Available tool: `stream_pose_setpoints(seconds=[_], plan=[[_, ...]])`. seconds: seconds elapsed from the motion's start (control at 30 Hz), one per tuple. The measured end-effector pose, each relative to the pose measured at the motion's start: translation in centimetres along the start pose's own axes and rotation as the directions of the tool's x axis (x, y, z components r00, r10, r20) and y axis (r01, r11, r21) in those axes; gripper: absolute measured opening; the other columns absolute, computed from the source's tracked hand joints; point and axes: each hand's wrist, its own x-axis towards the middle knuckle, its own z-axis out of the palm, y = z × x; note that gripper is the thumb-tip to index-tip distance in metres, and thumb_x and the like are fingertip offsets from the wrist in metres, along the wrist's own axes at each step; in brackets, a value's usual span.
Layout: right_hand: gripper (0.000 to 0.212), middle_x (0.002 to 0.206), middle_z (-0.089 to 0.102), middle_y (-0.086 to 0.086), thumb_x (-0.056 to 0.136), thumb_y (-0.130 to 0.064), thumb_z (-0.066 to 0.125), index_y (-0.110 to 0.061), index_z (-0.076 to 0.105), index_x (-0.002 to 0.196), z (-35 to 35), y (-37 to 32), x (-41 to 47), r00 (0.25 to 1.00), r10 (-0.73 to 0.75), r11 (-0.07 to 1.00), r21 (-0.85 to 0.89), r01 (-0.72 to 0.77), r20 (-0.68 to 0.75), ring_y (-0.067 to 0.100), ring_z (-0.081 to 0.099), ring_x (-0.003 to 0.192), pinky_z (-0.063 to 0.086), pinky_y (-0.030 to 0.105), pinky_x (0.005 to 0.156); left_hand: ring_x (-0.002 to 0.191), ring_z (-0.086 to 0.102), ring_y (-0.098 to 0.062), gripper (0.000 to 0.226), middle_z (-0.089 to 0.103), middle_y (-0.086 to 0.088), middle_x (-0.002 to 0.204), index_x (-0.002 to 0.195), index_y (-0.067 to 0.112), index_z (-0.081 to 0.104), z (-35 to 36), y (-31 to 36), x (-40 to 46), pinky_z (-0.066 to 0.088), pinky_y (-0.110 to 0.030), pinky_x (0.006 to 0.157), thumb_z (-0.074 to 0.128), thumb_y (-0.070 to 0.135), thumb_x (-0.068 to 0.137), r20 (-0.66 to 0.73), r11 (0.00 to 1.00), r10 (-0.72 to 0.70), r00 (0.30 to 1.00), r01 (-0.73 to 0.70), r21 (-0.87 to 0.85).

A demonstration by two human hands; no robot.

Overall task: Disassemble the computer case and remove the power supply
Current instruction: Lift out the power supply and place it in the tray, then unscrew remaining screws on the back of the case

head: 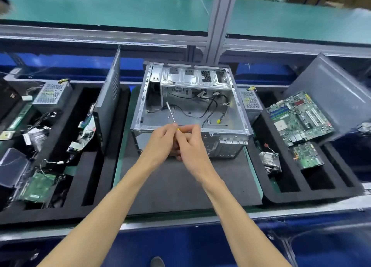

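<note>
Parts count at the bench

One open computer case (190, 114), one screwdriver (171, 113), two hands, two power supplies (52, 95) (251, 101), two foam trays (112, 186) (313, 194), and perhaps three circuit boards, the left ones blurred.

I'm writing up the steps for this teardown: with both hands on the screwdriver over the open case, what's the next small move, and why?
Probably set the screwdriver aside. Both the left hand and right hand grip its handle, its tip points up over the case, engaging no screw, and a power supply already sits outside, right of the case.
</note>
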Motion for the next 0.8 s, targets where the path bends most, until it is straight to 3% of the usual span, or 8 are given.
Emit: stream_pose_setpoints(seconds=[0.03, 0.1, 0.23, 0.33, 0.43, 0.53, 0.63, 0.8], plan=[[0.009, 0.078, 0.071, -0.004, 0.104, -0.029, 0.047, -0.022, 0.041, 0.102, 0.0, -0.5, 0.3, 1.0, 0.001, 0.994, -0.109, 0.002, 0.021, 0.018, 0.065, 0.075, 0.051, 0.045, 0.067, 0.075, 0.067, -0.008, 0.036, 0.076, 0.004, 0.091, 0.104, 0.019, 0.072, -0.1, 0.1, 0.2, 0.052, -0.015, 0.059, 0.037, 0.02, 0.105, 0.009, 0.999, -0.033, 0.999, 0.033, 0.005], [0.011, 0.085, 0.071, 0.005, 0.102, -0.027, 0.049, -0.019, 0.042, 0.102, -0.2, -1.1, 0.8, 0.994, -0.057, 0.936, -0.342, 0.085, 0.09, 0.028, 0.065, 0.079, 0.051, 0.048, 0.07, 0.078, 0.066, -0.003, 0.039, 0.074, 0.009, 0.092, 0.1, 0.019, 0.074, -0.5, 0.1, 0.6, 0.048, -0.012, 0.062, 0.035, 0.018, 0.103, -0.046, 0.997, -0.061, 0.997, 0.063, 0.05], [0.01, 0.07, 0.067, -0.006, 0.096, -0.035, 0.05, -0.028, 0.051, 0.089, -1.2, -2.3, 2.2, 0.972, -0.161, 0.607, -0.759, 0.236, 0.174, 0.024, 0.06, 0.072, 0.049, 0.038, 0.066, 0.054, 0.057, -0.006, 0.032, 0.059, 0.0, 0.071, 0.078, 0.009, 0.056, -1.0, 0.5, 1.2, 0.041, -0.014, 0.044, 0.033, 0.011, 0.101, -0.117, 0.988, -0.082, 0.99, 0.096, 0.117], [0.013, 0.062, 0.065, -0.01, 0.093, -0.036, 0.054, -0.028, 0.058, 0.084, -2.4, -3.4, 4.1, 0.97, -0.234, 0.655, -0.725, 0.213, 0.074, 0.014, 0.061, 0.067, 0.051, 0.034, 0.065, 0.041, 0.053, -0.017, 0.028, 0.055, -0.007, 0.064, 0.09, 0.007, 0.054, -1.1, 0.5, 1.6, 0.035, -0.021, 0.034, 0.03, 0.015, 0.101, -0.122, 0.975, -0.094, 0.988, 0.116, 0.187], [0.012, 0.07, 0.064, -0.014, 0.096, -0.032, 0.056, -0.028, 0.064, 0.088, -3.3, -3.8, 6.3, 0.947, -0.319, 0.706, -0.66, 0.256, 0.026, 0.007, 0.058, 0.069, 0.051, 0.035, 0.069, 0.046, 0.046, -0.017, 0.023, 0.054, -0.003, 0.067, 0.094, 0.018, 0.052, -1.4, -0.3, 1.8, 0.034, -0.024, 0.041, 0.033, 0.027, 0.102, -0.167, 0.942, -0.069, 0.984, 0.119, 0.314], [0.018, 0.091, 0.068, -0.01, 0.099, -0.028, 0.055, -0.021, 0.071, 0.102, -3.8, -3.3, 9.1, 0.963, -0.238, 0.699, -0.666, 0.26, 0.127, 0.009, 0.06, 0.084, 0.052, 0.035, 0.082, 0.054, 0.044, -0.019, 0.016, 0.055, -0.002, 0.073, 0.098, 0.02, 0.04, -1.2, -1.5, 1.4, 0.036, -0.033, 0.053, 0.033, 0.034, 0.102, -0.209, 0.916, -0.107, 0.972, 0.178, 0.36], [0.022, 0.1, 0.068, -0.007, 0.101, -0.029, 0.053, -0.02, 0.069, 0.113, -3.8, -2.3, 11.3, 0.958, -0.086, 0.689, -0.678, 0.255, 0.273, 0.012, 0.062, 0.093, 0.051, 0.032, 0.086, 0.052, 0.042, -0.015, 0.008, 0.05, 0.001, 0.069, 0.093, 0.028, 0.035, -0.9, -2.7, 0.4, 0.036, -0.032, 0.053, 0.037, 0.03, 0.101, -0.258, 0.907, -0.097, 0.961, 0.193, 0.375], [0.032, 0.113, 0.071, -0.003, 0.104, -0.035, 0.047, -0.021, 0.066, 0.126, -2.8, -0.2, 12.9, 0.856, 0.056, 0.762, -0.576, 0.296, 0.514, 0.015, 0.065, 0.106, 0.047, 0.016, 0.082, 0.052, 0.047, -0.021, 0.009, 0.061, -0.017, 0.078, 0.093, 0.032, 0.042, 0.1, -3.4, -2.3, 0.049, -0.037, 0.044, 0.041, 0.027, 0.1, -0.422, 0.911, -0.083, 0.903, 0.24, 0.335]])
